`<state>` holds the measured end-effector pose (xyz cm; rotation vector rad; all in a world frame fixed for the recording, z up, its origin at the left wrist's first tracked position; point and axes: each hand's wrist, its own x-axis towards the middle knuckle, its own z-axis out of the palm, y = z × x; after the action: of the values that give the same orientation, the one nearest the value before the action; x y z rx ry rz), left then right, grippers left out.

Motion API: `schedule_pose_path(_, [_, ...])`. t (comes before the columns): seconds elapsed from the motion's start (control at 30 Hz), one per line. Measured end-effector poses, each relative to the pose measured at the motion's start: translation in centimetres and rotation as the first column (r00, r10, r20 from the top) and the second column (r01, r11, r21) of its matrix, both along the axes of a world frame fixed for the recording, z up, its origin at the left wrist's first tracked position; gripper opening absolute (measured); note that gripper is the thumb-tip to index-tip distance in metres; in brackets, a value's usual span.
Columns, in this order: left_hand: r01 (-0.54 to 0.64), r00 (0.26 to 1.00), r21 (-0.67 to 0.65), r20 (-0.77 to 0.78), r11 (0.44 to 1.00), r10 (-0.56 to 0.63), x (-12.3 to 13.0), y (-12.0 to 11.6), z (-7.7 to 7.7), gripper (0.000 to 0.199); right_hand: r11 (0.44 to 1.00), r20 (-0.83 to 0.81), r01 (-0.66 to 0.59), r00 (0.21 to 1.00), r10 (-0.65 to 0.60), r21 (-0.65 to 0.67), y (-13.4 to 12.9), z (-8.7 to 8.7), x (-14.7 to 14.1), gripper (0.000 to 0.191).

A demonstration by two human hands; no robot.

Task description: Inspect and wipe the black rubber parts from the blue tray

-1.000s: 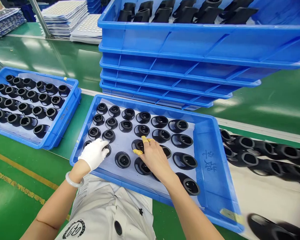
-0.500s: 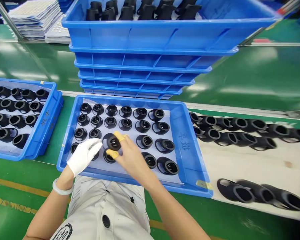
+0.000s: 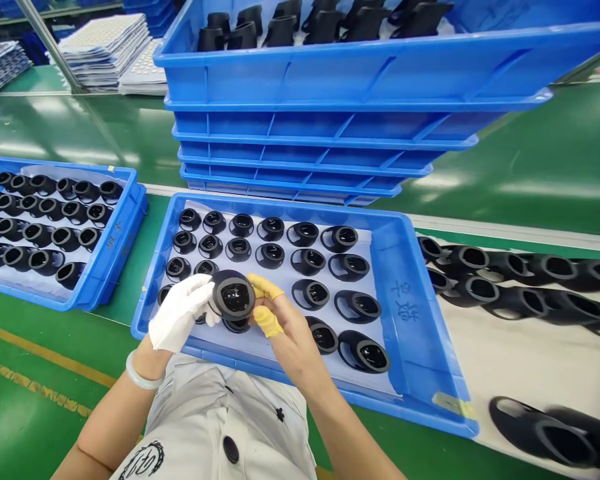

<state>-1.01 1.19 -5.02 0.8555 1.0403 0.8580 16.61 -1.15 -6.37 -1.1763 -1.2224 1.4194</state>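
A glossy black ring-shaped part (image 3: 234,297) is held up over the near left of the blue tray (image 3: 415,320). My left hand (image 3: 183,312), in a white glove, grips its left side with the fingers closed. My right hand (image 3: 283,323) has yellow covers on the thumb and a finger, which pinch the part's right side. The part's dark opening faces up toward me. Rows of similar black parts (image 3: 365,305) stand on white paper in the tray around both hands. Some parts under my hands are partly hidden.
Behind the tray rises a stack of blue crates (image 3: 350,80), the top one holding black parts. Another blue tray of parts (image 3: 125,227) sits at the left. More black parts (image 3: 565,440) lie on a pale sheet (image 3: 485,353) at the right. Paper stacks (image 3: 103,50) are at the back left.
The black part is now lifted nearer to me, with my left hand against it too. My right fingers have moved to its right side. The whole view has shifted, so the trays appear further right.
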Motion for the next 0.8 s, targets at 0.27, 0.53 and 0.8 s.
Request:
schedule_pose_path(0.27, [-0.073, 0.938, 0.324, -0.3, 0.943, 0.176, 0.1, -1.0, 1.7, 0.011, 0.987, -0.239, -0.096, 0.969, 0.063, -0.128, 0.0, -0.2, 0.2, 0.049])
schedule_pose_path(0.53, [-0.004, 0.923, 0.534, -0.324, 0.845, 0.208, -0.8, -1.3, 1.7, 0.02, 0.995, -0.139, -0.022, 0.99, 0.035, 0.093, -0.6, 0.3, -0.3, 0.043])
schedule_pose_path(0.8, [0.02, 0.996, 0.203, -0.09, 0.979, -0.002, 0.2, -0.9, 0.7, 0.022, 0.972, -0.26, -0.163, 0.944, 0.204, 0.17, -1.5, 2.0, -1.0, 0.033])
